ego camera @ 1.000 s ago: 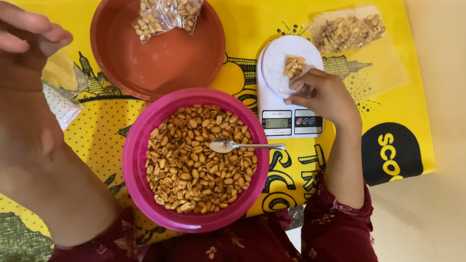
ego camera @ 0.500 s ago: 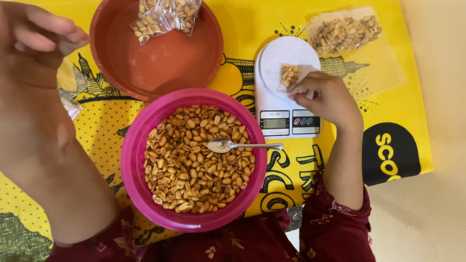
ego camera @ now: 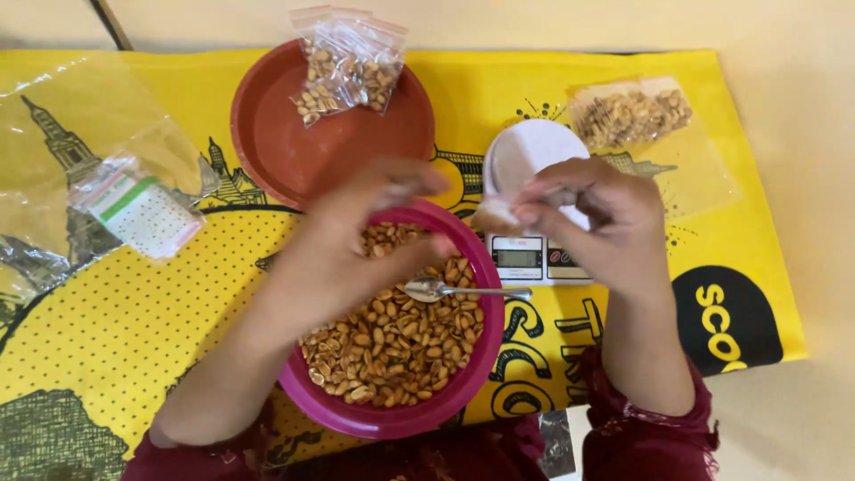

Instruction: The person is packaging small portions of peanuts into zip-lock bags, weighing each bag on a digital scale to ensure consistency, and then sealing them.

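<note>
Yellow printed mat is covering the table, and I'm scanning it left to right. Far left, one loose sheet of clear plastic is lying flat, with one small empty zip bag resting on its right edge, probably kept handy there. Next, one brown-red bowl is sitting at the far side, holding two small sealed packets of peanuts against its far rim; it looks like the drop spot for filled ones. Near centre, one pink bowl is holding loose peanuts, with one metal spoon lying on the nuts, handle pointing right.

My left hand is hovering over the pink bowl, fingers curled and narrow, thumb toward the right hand. My right hand is hanging over the one white kitchen scale, fingertips pinched. Both hands seem to be pinching one small clear bag between them, just above the scale's left edge; it's blurred, so I can't tell how firmly or what's inside. Far right, one more filled packet is lying flat on the mat, apart from the two in the bowl.
</note>
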